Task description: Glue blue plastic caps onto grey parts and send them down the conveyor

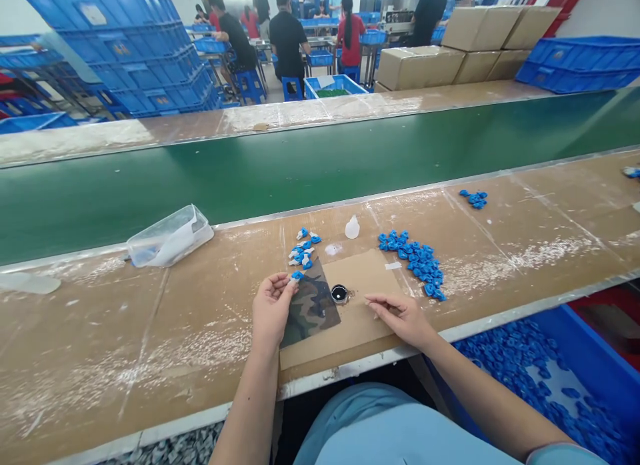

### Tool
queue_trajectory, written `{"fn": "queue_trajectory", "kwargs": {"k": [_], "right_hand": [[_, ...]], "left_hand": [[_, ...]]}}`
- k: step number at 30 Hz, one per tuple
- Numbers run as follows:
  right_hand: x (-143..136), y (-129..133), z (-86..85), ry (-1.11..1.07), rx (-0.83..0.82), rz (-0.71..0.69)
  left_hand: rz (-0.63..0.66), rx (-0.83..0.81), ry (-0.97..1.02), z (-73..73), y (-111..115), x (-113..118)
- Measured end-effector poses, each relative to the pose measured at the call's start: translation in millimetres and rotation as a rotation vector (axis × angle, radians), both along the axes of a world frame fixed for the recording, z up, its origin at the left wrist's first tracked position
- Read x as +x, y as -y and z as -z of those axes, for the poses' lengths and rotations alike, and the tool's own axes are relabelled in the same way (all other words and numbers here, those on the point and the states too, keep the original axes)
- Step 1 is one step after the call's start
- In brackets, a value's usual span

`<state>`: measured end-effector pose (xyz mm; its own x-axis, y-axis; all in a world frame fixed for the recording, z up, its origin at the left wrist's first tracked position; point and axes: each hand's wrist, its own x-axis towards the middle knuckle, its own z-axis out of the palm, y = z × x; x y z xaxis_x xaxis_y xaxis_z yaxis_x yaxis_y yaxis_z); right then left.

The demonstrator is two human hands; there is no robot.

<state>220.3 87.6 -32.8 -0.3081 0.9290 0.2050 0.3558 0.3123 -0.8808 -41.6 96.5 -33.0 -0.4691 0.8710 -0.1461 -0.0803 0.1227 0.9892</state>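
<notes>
My left hand (273, 305) pinches a small blue and grey-white plastic part (297, 275) above the edge of a camouflage-patterned sheet (313, 305). To the right, my right hand (400, 315) hovers over a piece of cardboard (367, 271), thumb and fingertips drawn together. What they hold, if anything, is too small to make out. Between both hands sits a small round black dish (339, 293) with something white in it. Several blue parts with pale pieces (302, 251) lie beyond my left hand. A larger pile of blue parts (420, 259) lies beyond my right hand.
A white pointed bottle (353, 227) stands behind the cardboard. A clear plastic tray (173, 237) lies at left, near the green conveyor belt (310, 161). Below right is a blue bin (590, 358) of blue parts; grey pieces (173, 445) show below left. Co-workers sit far back.
</notes>
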Motion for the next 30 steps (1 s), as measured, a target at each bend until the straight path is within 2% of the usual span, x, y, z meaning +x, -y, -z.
{"fn": "queue_trajectory", "kwargs": {"k": [3,6,8,10,13,16,19,22,27,30], "right_hand": [[5,2,5.5,0.021,0.049,0.024],[8,4,9.0,0.072,0.125,0.047],[8,5,9.8,0.106,0.187,0.021],[4,7,9.4,0.127,0.271,-0.073],[-9,7,7.6,0.170,0.394,-0.308],[-24,7,6.6,0.300,0.466,-0.446],[-33,6,7.4,0.380,0.500,-0.441],[-35,5,10.2,0.367,0.484,-0.430],[-36,3,31.8,0.342,0.461,-0.397],[-35,-1,49.0,0.312,0.495,-0.415]], "left_hand": [[-0.075,0.071,-0.134,11.5,-11,-4],[-0.125,0.051,-0.342,25.4,-12,-6],[-0.111,0.024,-0.462,31.3,-10,-6],[-0.070,0.021,-0.600,32.5,-10,-6],[0.056,0.050,-0.860,27.6,-18,-4],[0.214,0.029,-1.044,19.7,-39,0],[0.335,-0.014,-1.159,13.0,-65,7],[0.411,-0.050,-1.238,9.1,-89,16],[0.369,-0.066,-1.275,8.6,-130,25],[0.321,-0.052,-1.285,7.9,-168,23]]}}
